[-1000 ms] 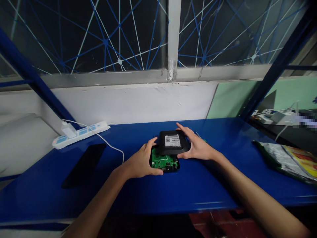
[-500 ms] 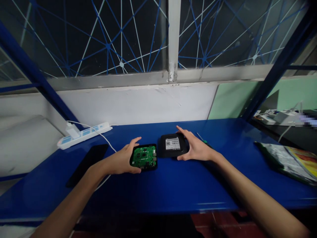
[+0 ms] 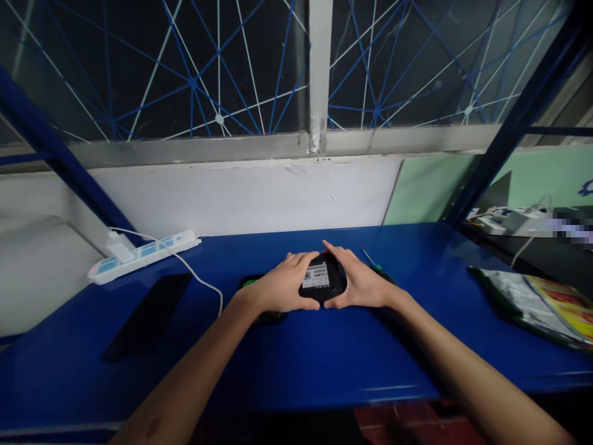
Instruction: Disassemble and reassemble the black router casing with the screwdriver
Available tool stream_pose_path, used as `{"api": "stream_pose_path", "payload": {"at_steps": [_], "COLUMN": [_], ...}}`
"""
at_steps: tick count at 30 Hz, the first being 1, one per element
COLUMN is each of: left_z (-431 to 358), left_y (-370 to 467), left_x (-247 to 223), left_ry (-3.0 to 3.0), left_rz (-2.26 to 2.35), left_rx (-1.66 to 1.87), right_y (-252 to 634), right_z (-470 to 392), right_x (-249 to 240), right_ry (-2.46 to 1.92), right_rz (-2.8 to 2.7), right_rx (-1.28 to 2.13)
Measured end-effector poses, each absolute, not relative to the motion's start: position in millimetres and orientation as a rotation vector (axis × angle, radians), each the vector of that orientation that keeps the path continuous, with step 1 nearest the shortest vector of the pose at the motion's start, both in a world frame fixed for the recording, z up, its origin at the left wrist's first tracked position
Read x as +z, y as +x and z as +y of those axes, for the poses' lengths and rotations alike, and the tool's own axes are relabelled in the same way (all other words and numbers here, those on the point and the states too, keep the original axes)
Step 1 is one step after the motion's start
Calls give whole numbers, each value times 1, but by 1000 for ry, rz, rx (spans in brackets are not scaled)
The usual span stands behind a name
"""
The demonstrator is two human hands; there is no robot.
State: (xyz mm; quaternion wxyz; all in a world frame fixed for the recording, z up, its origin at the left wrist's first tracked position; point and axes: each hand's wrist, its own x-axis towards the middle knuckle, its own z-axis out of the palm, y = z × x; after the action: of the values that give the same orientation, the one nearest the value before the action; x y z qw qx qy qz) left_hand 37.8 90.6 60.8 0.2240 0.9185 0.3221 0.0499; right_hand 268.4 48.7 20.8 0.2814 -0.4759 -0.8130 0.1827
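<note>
A black plastic cover (image 3: 331, 288) with a white printed label lies between both hands at the middle of the blue table. My left hand (image 3: 290, 284) is closed around its left side, fingers at the back and thumb at the front. From the right, my right hand (image 3: 359, 279) grips the opposite side the same way. Behind my left wrist, the open black case with a green circuit board (image 3: 250, 282) rests on the table, mostly hidden by that hand. A screwdriver (image 3: 377, 267) with a green and black handle lies just beyond my right hand, partly covered by it.
A white power strip (image 3: 151, 252) with a plugged-in adapter and white cable (image 3: 204, 281) is at the back left. A flat black object (image 3: 148, 315) lies in front of it. On the right are a shiny printed bag (image 3: 537, 303) and a dark neighbouring surface (image 3: 572, 247).
My left hand has left the case with the circuit board, moved right, and taken hold of the cover's left side. My right hand stays on the cover. The view has shifted slightly.
</note>
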Motion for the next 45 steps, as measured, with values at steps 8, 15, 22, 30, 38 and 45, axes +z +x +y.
{"api": "stream_pose_path", "payload": {"at_steps": [8, 15, 22, 30, 38, 45], "left_z": [106, 112, 114, 127, 122, 123], "left_y": [60, 50, 43, 43, 40, 35], "left_x": [59, 56, 49, 25, 32, 34], "left_ry": [2582, 2449, 2152, 1961, 2114, 2142], "left_rz": [703, 688, 569, 481, 634, 801], "left_rx": [214, 327, 594, 824, 674, 638], "right_y": [273, 269, 264, 263, 268, 271], "right_z": [52, 56, 60, 64, 63, 65], "right_x": [15, 3, -3, -3, -3, -3], "right_ry": [-1282, -1160, -1149, -1180, -1246, -1433], "right_rz": [-2141, -2053, -2062, -2012, -1996, -2007], "right_rx": [404, 452, 507, 631, 619, 456]}}
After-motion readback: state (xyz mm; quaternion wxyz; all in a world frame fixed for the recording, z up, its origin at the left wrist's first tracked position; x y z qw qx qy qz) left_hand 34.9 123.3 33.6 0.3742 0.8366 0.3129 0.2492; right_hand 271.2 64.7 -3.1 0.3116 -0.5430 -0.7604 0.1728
